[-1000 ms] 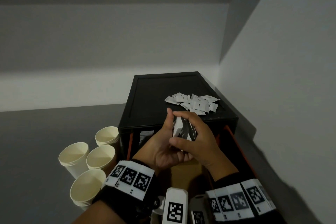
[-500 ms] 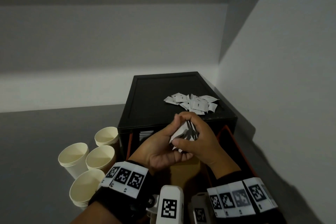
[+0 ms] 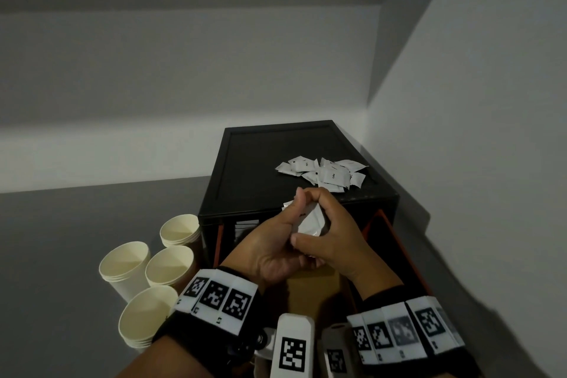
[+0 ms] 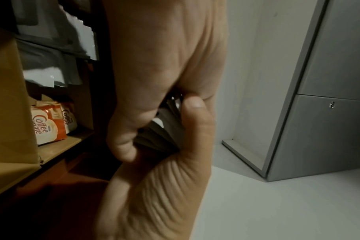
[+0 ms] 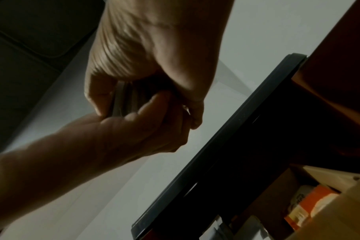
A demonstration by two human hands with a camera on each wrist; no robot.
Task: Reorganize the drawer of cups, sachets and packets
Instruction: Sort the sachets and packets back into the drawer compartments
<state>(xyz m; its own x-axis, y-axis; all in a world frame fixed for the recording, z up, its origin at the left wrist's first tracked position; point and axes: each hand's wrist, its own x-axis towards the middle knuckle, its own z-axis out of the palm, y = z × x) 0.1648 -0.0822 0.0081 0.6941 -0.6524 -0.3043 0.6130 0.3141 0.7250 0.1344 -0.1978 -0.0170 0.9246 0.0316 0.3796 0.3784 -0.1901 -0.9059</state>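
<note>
Both hands, left hand (image 3: 273, 247) and right hand (image 3: 334, 236), clamp seemingly stacked sachets (image 3: 310, 221) above the cabinet (image 3: 245, 169) front edge.

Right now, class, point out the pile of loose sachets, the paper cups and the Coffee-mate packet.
pile of loose sachets (image 3: 325, 173), head view, middle sachet.
paper cups (image 3: 170, 267), head view, inside of one cup.
Coffee-mate packet (image 4: 46, 123), left wrist view, its printed front.

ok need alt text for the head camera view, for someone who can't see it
Both hands, left hand and right hand, hold a bundle of white sachets over an open drawer. Loose sachets lie on the black drawer unit; four stacks of paper cups stand to its left.
</note>
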